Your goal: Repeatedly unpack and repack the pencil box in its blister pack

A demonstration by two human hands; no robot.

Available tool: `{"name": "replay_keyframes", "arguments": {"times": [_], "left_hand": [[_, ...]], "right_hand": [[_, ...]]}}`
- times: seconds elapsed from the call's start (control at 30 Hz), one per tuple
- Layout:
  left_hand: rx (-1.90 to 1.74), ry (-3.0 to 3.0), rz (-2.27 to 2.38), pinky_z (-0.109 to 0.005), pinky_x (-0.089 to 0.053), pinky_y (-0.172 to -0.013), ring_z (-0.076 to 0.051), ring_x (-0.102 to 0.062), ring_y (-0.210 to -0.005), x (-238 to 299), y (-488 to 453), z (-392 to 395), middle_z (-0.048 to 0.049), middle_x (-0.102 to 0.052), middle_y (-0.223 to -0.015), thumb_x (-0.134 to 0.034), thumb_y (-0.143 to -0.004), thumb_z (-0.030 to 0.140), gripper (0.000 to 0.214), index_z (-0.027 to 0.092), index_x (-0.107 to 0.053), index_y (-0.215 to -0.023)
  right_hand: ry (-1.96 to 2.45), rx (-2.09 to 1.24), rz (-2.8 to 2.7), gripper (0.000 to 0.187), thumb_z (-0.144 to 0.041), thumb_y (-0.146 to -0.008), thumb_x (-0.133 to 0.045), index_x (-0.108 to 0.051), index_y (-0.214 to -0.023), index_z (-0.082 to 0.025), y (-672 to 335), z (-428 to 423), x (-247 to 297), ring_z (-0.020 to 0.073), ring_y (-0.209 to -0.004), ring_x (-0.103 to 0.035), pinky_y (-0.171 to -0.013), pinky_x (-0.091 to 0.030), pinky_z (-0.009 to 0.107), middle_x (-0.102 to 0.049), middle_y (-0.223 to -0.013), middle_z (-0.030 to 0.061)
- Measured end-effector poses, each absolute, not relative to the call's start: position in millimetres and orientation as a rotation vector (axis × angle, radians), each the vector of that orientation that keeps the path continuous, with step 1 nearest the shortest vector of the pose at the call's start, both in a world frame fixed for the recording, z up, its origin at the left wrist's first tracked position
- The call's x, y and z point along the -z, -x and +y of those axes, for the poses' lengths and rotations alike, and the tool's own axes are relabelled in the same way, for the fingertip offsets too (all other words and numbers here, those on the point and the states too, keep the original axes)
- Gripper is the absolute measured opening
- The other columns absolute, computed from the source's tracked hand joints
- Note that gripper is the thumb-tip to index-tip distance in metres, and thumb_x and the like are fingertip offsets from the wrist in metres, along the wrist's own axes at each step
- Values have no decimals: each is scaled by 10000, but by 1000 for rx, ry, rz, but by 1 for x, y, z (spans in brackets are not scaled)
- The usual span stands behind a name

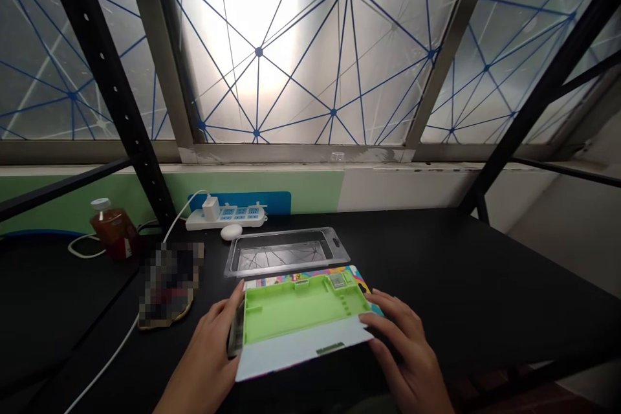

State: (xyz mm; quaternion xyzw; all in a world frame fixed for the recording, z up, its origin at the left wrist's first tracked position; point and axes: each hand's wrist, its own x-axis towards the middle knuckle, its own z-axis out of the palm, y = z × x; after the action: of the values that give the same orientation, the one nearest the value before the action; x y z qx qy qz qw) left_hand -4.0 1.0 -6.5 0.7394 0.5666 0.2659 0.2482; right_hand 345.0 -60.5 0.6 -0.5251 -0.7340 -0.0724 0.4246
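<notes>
A light green plastic tray (301,307) rests on a colourful printed card (310,278) with a white flap (291,349) at its near edge, low on the black table (460,272). My left hand (208,349) grips the left end of this package, thumb along the tray's edge. At the package's right corner my right hand (402,349) has its fingers curled round the edge. Just behind lies a clear plastic blister cover (284,251).
A white power strip (226,215) with a charger and cable sits at the back by the wall. Next to it lie a small white oval case (231,231) and an orange-brown bottle (114,229). A pixelated dark object (169,281) lies left. Black shelf posts frame the window.
</notes>
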Motion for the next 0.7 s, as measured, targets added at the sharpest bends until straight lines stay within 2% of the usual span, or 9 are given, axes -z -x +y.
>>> {"name": "replay_keyframes", "arguments": {"times": [0.1,0.2,0.27,0.3,0.33,0.43,0.5,0.6,0.7], "left_hand": [[-811,-2011,1575,-453,-456,-1084,-369,-527,-1385,11,2,-1,-114,-557,-1508,-640,-878,438,890,325,-228,-1659],[-828,-1995,1581,-463,-465,-1073,-365,-523,-1389,10,-1,-3,-111,-567,-1496,-623,-894,481,869,330,-230,-1655],[-839,-1989,1595,-473,-470,-1072,-363,-526,-1389,9,-2,-4,-102,-581,-1484,-616,-907,530,848,343,-248,-1647],[-847,-1994,1599,-471,-476,-1070,-361,-537,-1381,9,-3,-4,-99,-592,-1473,-619,-908,549,848,343,-253,-1645],[-850,-2003,1603,-468,-485,-1066,-358,-550,-1371,10,-2,-3,-97,-601,-1465,-622,-910,562,851,341,-254,-1644],[-829,-2069,1613,-462,-508,-1064,-347,-567,-1365,13,2,0,-104,-598,-1472,-613,-933,563,836,320,-250,-1646],[-805,-2149,1598,-453,-519,-1071,-332,-569,-1374,16,7,2,-101,-581,-1497,-608,-958,535,829,323,-210,-1654],[-833,-2299,1522,-431,-542,-1064,-307,-615,-1336,20,14,2,-74,-582,-1517,-632,-969,464,873,372,-107,-1662],[-890,-2370,1485,-421,-580,-1025,-310,-644,-1308,24,17,0,-50,-594,-1521,-656,-952,409,881,407,-123,-1653]], "right_hand": [[1426,92,-1869,386,-353,-1009,-585,-562,-1391,-400,-356,-58,5,277,-1273,-629,-995,-553,416,-625,-1444,26],[1593,24,-1859,628,-434,-1033,-537,-291,-1608,-371,-356,-53,9,293,-1347,-584,-1017,-558,436,-543,-1549,72],[1693,12,-1838,722,-473,-1045,-500,-137,-1656,-343,-354,-50,12,304,-1339,-592,-997,-571,456,-507,-1580,103],[1716,13,-1849,734,-482,-1048,-490,-111,-1659,-336,-353,-47,13,306,-1327,-603,-992,-572,466,-507,-1581,108],[1720,15,-1874,718,-484,-1049,-485,-130,-1654,-332,-352,-45,14,307,-1325,-606,-1000,-565,480,-514,-1577,106],[1690,20,-1954,552,-472,-1050,-483,-361,-1566,-317,-353,-40,17,311,-1359,-581,-1053,-522,509,-581,-1520,86],[1697,54,-1966,485,-471,-1048,-488,-454,-1499,-296,-355,-38,20,320,-1368,-574,-1056,-512,519,-619,-1478,91],[1681,192,-1979,507,-497,-1030,-527,-440,-1477,-275,-357,-38,26,346,-1341,-596,-1024,-512,555,-642,-1448,116],[1590,314,-2008,475,-499,-1026,-538,-439,-1432,-273,-356,-38,20,334,-1243,-672,-988,-520,544,-696,-1367,111]]}}
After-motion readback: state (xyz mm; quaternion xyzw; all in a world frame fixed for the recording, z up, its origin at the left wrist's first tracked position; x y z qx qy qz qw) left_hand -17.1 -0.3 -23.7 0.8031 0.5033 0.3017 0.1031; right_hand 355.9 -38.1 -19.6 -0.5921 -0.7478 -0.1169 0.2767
